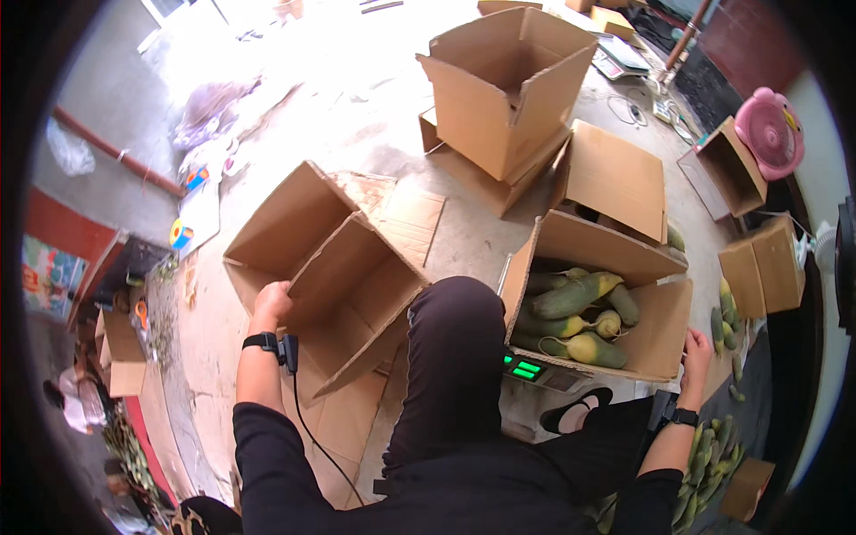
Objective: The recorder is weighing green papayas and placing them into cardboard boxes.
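Note:
My left hand [275, 303] is closed on the edge of an empty cardboard box [357, 294], which stands tilted beside my knee with its flaps up. My right hand [697, 352] grips the right edge of another cardboard box [660, 352], its fingers partly hidden by the board. Inside this second box lie several green radishes [571, 299], some with yellowish ends and thin roots. The radish box rests on a digital scale [557, 379] with a lit green display, mostly covered by the box.
Stacked open boxes [508, 98] stand ahead, with a closed-topped box [615, 178] nearer. More radishes [713, 455] are heaped at lower right. A pink basin [769, 132] leans by the right wall; tape rolls [181, 234] sit at left. Flattened cardboard [415, 227] covers some floor. Another person [80, 397] is far left.

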A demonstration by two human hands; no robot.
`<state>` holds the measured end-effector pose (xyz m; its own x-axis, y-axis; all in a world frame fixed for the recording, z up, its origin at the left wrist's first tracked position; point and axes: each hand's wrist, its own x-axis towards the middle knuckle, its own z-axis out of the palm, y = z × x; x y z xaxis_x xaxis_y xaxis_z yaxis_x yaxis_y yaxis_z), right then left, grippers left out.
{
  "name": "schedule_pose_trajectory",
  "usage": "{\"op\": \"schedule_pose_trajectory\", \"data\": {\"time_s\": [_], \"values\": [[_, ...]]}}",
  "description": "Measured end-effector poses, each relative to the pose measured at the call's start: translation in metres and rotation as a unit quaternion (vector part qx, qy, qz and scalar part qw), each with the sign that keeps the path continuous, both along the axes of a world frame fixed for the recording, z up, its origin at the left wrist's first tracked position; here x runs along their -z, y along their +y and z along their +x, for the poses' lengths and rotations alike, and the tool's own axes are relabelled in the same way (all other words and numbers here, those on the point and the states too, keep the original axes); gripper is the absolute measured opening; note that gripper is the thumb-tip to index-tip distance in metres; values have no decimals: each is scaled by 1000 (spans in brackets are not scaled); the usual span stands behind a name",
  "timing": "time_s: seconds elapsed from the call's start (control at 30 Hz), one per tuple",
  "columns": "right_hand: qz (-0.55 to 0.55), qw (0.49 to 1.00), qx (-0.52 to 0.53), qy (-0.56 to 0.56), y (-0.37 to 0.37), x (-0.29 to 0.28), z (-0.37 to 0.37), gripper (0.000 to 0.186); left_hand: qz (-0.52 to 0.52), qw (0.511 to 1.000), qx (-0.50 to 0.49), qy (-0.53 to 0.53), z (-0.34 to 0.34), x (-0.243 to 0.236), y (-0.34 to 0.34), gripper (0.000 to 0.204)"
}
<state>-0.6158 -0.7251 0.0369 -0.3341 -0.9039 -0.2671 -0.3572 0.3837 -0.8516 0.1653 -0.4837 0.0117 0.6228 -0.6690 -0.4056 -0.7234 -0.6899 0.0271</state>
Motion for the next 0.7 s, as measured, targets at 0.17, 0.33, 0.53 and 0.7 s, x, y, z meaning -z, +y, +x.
{"op": "schedule_pose_trajectory", "data": {"time_s": [0.17, 0.33, 0.53, 0.7], "values": [[2, 1000, -3, 14, 1, 5, -2, 23, -21, 1000, 13, -2, -6, -11, -16, 30], [-1, 1000, -16, 8, -5, 8, -2, 27, -78, 997, -14, -8, -9, -8, -38, 33], [-22, 999, -45, 11, -12, 6, 3, 27, -195, 971, -132, 45, 17, 5, -103, 38], [-4, 999, -31, 1, -13, 0, 8, 27, -221, 950, -217, 32, 39, 10, -184, 36]]}}
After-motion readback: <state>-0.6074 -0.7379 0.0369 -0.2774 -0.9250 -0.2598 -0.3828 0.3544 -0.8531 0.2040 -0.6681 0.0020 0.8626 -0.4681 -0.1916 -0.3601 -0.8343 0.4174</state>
